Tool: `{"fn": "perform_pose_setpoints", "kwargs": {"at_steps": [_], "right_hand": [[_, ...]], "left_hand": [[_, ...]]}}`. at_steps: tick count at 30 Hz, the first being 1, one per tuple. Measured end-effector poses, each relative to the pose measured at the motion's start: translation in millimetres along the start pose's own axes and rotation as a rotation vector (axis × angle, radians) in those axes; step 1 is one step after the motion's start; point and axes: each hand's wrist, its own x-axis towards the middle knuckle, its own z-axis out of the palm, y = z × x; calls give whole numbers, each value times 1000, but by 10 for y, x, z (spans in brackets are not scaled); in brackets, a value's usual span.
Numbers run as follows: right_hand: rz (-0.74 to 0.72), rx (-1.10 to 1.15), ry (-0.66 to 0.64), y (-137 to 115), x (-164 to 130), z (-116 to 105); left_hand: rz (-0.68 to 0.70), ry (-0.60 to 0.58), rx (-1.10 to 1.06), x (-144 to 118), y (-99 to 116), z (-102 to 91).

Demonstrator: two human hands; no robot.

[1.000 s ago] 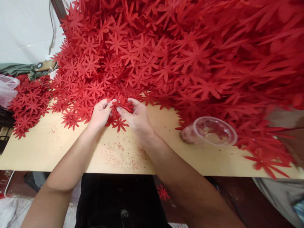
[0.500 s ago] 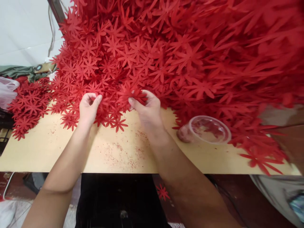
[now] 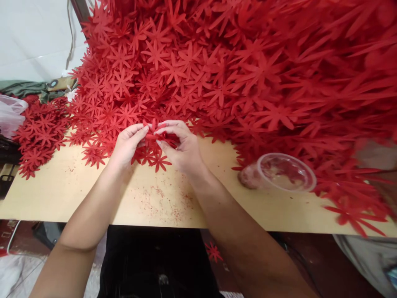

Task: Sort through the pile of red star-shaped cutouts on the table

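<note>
Red flower-shaped cutouts with narrow petals are heaped in a large pile (image 3: pixel 173 70) across the back of the table (image 3: pixel 102 198). In front of the heap, my left hand (image 3: pixel 128 142) pinches the near edge of a red petal cutout (image 3: pixel 153 126). My right hand (image 3: pixel 181 145) curls its fingers round the same cutouts from the other side, with red petals showing between thumb and fingers. How many layers lie in the grip cannot be made out. Just below the hands, a loose flower cutout (image 3: pixel 160 161) lies on the tabletop.
A clear plastic tub (image 3: pixel 287 171) lies tipped on the right. At the left stands a smaller stack of red cutouts (image 3: pixel 41 132) beside a white plastic bag (image 3: pixel 10 111). Red crumbs dot the tabletop. One cutout (image 3: pixel 214 251) lies below the table's front edge.
My right hand has moved left with its red cutouts to meet my left hand. The left hand, earlier apart and pinching, now touches the cutouts. The view has shifted slightly.
</note>
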Motion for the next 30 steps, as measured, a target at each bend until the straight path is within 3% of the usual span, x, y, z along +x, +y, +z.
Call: {"fn": "perform_pose_setpoints", "kwargs": {"at_steps": [4,8,11,17,22,24,26,30], "right_hand": [[131,79,73,-6,13,12],[331,258,79,28,45,17],[426,294,83,49,65,10],[455,279,108,10,60,25],[451,254,147,-19,46,62],[459,248,151,-16,47,69],[456,242,139,-5,45,72],[413,236,56,18,19,89]], "left_hand": [[91,125,49,63,-34,-65],[360,247,172,155,-84,-135],[477,337,284,196,-103,-167],[490,358,502,205,-149,-193],[701,418,819,188,-149,-220],[751,388,834,133,-109,-181],[739,273,792,58,-67,-102],[508,4,531,-39,-60,76]]}}
